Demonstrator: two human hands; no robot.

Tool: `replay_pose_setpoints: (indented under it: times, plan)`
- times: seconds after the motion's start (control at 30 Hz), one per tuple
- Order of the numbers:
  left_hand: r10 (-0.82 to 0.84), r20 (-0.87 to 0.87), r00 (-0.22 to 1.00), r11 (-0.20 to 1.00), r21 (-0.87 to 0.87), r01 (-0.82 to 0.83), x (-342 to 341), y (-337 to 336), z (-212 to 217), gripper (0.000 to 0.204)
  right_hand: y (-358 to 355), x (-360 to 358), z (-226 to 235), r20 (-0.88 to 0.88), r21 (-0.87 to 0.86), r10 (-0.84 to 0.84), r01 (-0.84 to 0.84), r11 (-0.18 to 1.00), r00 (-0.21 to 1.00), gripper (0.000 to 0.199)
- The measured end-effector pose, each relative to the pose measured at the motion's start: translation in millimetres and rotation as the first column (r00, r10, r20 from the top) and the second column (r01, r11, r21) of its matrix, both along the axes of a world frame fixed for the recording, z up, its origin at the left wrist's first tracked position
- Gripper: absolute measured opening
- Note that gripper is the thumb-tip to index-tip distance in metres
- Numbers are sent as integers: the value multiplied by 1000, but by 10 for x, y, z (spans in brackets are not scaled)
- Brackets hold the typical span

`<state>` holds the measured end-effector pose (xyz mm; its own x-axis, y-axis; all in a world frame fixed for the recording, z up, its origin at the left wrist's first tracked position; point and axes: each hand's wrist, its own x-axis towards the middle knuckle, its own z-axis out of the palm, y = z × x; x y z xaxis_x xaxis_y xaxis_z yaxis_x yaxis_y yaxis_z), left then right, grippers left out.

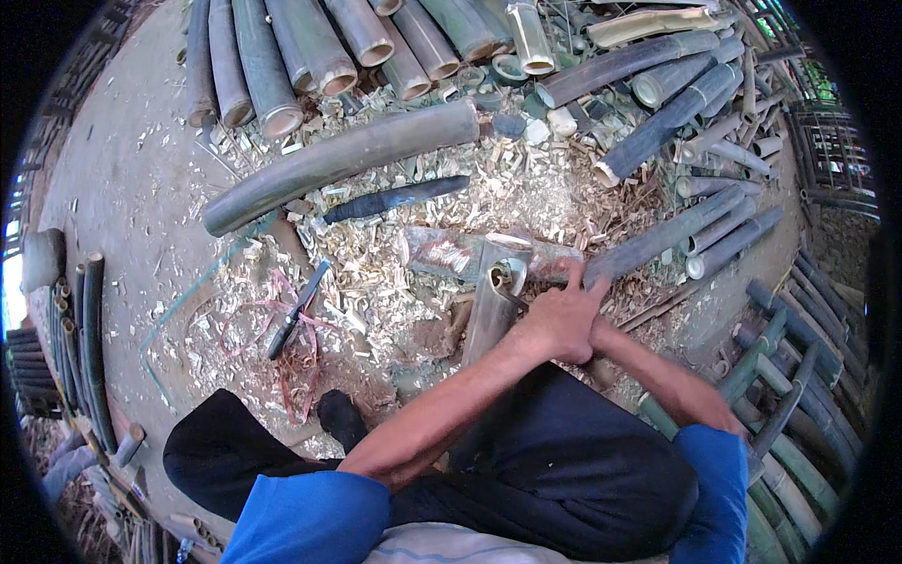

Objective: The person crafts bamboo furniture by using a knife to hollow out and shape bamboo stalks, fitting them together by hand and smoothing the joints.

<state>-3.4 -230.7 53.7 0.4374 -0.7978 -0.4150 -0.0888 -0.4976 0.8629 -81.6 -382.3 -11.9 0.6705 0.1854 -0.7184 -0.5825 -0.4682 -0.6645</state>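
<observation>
My left hand (556, 318) reaches across from the lower left and overlaps my right hand (596, 346). At least two left fingers stretch forward. Most of the right hand, fingers included, is hidden behind the left. Just left of the hands, a short bamboo tube (487, 315) rises tilted from near my knee, its open end up. A thin dark strip (510, 297) runs from that opening toward my left hand; its kind is unclear. Behind the tube lies a mottled, scraped bamboo piece (442, 252). A grey bamboo pole (662, 237) extends to the right beyond my fingers.
Pale bamboo chips (376, 282) litter the ground. A knife-like tool with a dark handle (283, 336) lies at left among pink strings (310, 390). A thick bamboo pole (348, 164) lies farther off. Cut bamboo tubes (319, 56) line the back; more poles (799, 423) are stacked right.
</observation>
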Motion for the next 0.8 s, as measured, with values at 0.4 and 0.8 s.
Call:
replay_pose_setpoints:
  times: [0.4, 0.8]
  plan:
    - [283, 147, 948, 954, -146, -262, -194, 69, -43, 76, -46, 481, 347, -36, -76, 297, -299, 951, 954, 49]
    - [220, 36, 975, 976, -12, -219, -338, 1319, 423, 98, 1225, -171, 404, -682, 404, -647, 913, 55, 341, 31]
